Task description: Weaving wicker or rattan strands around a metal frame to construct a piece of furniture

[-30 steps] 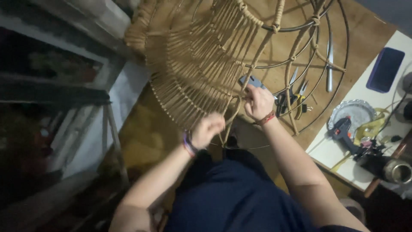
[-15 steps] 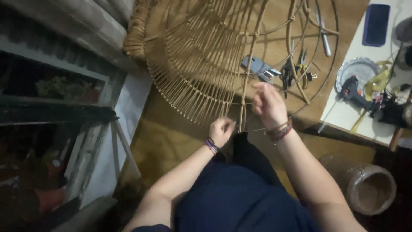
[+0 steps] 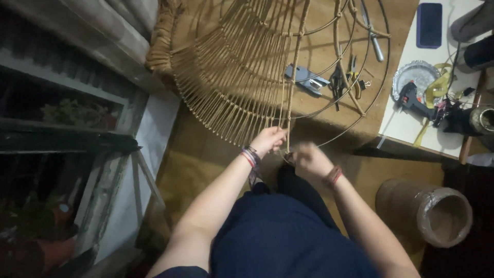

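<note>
Wooden flooring lay beneath a rattan frame (image 3: pixel 242 77) propped over the lap for reach; left hand (image 3: pixel 267 140) pinched a cane strand (image 3: pixel 289 103) taut, while right hand (image 3: pixel 309 159) closed around its lower end.

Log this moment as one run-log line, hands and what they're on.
left hand: pinching rattan strand | right hand: closed at strand's lower end, blurred | wire frame: part woven, over wooden board

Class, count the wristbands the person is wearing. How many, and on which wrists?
2 wrists carry bands: a striped stack on the left wrist, a red band on the right wrist. Exact strands in the stack are unclear.
</note>
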